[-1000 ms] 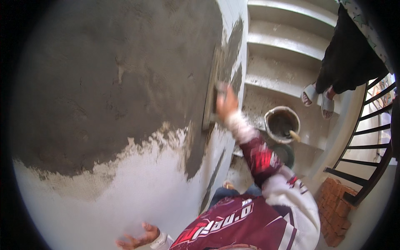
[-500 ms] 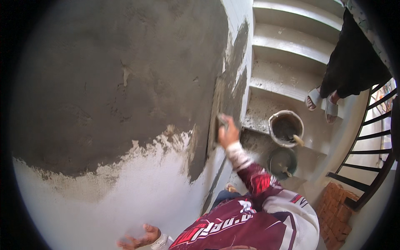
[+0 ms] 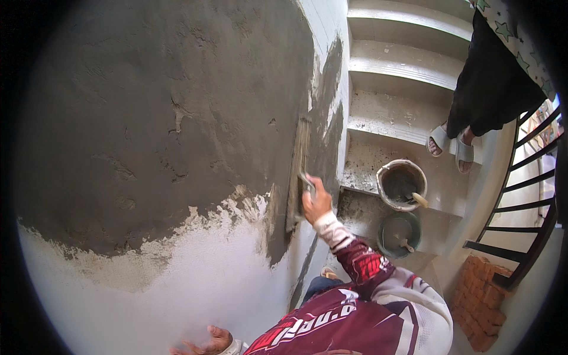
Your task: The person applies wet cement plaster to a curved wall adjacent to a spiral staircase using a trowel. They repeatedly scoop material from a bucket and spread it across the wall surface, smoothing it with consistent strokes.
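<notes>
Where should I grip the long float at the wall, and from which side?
Best by the handle, likely from the right: its long blade faces the grey plastered wall, leaving the handle standing out on the opposite side, where the right hand holds it.

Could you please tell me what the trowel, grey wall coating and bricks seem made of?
Trowel: possibly wood or metal; grey smears obscure its finish.
Coating: probably cement plaster, matt, with rough patches and ragged edges.
Bricks: likely fired clay, matt, given their orange colour.
</notes>
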A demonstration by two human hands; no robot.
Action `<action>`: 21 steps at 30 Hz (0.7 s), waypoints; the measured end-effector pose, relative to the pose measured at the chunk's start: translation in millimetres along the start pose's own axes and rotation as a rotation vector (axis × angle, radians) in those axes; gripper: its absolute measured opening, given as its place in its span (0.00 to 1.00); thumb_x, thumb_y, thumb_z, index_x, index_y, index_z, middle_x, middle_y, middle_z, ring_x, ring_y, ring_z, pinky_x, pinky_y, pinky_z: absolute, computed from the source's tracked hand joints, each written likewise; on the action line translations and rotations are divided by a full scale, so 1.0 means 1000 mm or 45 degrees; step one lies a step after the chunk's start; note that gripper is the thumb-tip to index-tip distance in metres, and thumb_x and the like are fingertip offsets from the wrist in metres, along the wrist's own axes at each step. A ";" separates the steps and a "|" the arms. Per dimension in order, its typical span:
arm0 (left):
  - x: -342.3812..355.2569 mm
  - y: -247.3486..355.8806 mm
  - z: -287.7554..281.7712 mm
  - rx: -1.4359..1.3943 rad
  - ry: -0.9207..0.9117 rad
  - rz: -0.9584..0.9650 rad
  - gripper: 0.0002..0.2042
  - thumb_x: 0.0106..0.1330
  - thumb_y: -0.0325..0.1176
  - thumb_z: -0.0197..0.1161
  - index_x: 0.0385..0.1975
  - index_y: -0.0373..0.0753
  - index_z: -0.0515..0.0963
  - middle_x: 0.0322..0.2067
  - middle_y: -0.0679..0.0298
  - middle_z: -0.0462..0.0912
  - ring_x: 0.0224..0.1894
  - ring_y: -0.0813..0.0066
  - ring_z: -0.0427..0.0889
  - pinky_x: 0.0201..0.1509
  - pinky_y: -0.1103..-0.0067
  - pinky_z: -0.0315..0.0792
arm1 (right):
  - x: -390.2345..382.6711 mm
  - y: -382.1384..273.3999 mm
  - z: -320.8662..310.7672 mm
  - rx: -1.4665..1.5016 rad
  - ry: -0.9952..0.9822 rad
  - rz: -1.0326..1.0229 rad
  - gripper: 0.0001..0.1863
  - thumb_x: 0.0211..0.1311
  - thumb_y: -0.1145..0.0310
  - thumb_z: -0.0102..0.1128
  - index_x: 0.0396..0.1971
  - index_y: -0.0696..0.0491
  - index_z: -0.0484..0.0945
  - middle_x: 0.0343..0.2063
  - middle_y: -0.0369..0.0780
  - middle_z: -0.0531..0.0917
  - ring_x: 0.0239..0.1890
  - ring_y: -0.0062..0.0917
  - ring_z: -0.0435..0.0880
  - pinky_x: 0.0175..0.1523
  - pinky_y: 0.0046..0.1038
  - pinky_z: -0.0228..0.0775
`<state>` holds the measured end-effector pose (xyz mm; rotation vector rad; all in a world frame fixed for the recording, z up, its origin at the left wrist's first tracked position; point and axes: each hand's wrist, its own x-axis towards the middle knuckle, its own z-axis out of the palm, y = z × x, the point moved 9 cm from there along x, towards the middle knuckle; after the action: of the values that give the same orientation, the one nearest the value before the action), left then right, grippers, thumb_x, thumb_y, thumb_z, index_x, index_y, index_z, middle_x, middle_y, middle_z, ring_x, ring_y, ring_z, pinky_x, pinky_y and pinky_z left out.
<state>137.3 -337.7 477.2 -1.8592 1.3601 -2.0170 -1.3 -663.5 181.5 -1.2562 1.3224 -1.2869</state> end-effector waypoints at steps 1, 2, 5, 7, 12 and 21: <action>-0.015 -0.007 0.008 0.017 0.041 -0.012 0.35 0.64 0.53 0.47 0.66 0.40 0.47 0.60 0.45 0.61 0.62 0.36 0.58 0.62 0.45 0.46 | 0.002 0.016 -0.005 -0.020 0.090 -0.142 0.24 0.51 0.78 0.49 0.50 0.47 0.69 0.47 0.51 0.78 0.49 0.42 0.79 0.55 0.34 0.68; -0.025 -0.012 0.010 0.041 0.061 -0.012 0.39 0.62 0.53 0.48 0.69 0.43 0.40 0.59 0.45 0.61 0.61 0.31 0.58 0.60 0.40 0.45 | 0.018 0.017 -0.014 0.008 0.152 -0.215 0.22 0.50 0.77 0.50 0.49 0.49 0.69 0.45 0.51 0.79 0.47 0.44 0.79 0.53 0.35 0.70; -0.020 -0.009 0.005 -0.033 0.126 -0.031 0.38 0.62 0.52 0.49 0.69 0.44 0.43 0.55 0.51 0.66 0.59 0.31 0.59 0.60 0.40 0.46 | 0.064 -0.007 -0.023 0.065 0.074 0.217 0.23 0.50 0.78 0.49 0.49 0.48 0.71 0.39 0.52 0.80 0.38 0.48 0.80 0.44 0.37 0.72; -0.013 -0.005 0.003 -0.060 0.166 0.173 0.38 0.62 0.51 0.49 0.69 0.44 0.43 0.55 0.51 0.67 0.59 0.30 0.59 0.61 0.41 0.45 | 0.032 -0.012 -0.013 0.089 0.145 -0.096 0.23 0.51 0.78 0.49 0.50 0.47 0.71 0.39 0.51 0.80 0.38 0.47 0.81 0.44 0.36 0.72; -0.012 -0.011 0.011 0.018 -0.119 -0.262 0.37 0.63 0.51 0.49 0.69 0.44 0.44 0.55 0.52 0.67 0.59 0.30 0.59 0.61 0.41 0.44 | 0.033 0.021 -0.015 0.081 0.134 -0.137 0.21 0.53 0.76 0.50 0.50 0.47 0.69 0.37 0.51 0.81 0.38 0.46 0.82 0.43 0.38 0.73; -0.008 -0.009 0.004 0.064 0.008 -0.075 0.33 0.64 0.52 0.47 0.64 0.38 0.53 0.59 0.44 0.62 0.62 0.37 0.57 0.63 0.46 0.45 | -0.030 -0.003 0.003 -0.002 0.085 -0.337 0.25 0.50 0.79 0.48 0.53 0.53 0.69 0.46 0.50 0.78 0.49 0.44 0.78 0.53 0.34 0.70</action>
<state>147.2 -330.1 476.3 -1.8948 1.2589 -2.0659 5.1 -633.7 182.2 -1.4366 1.2325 -1.5228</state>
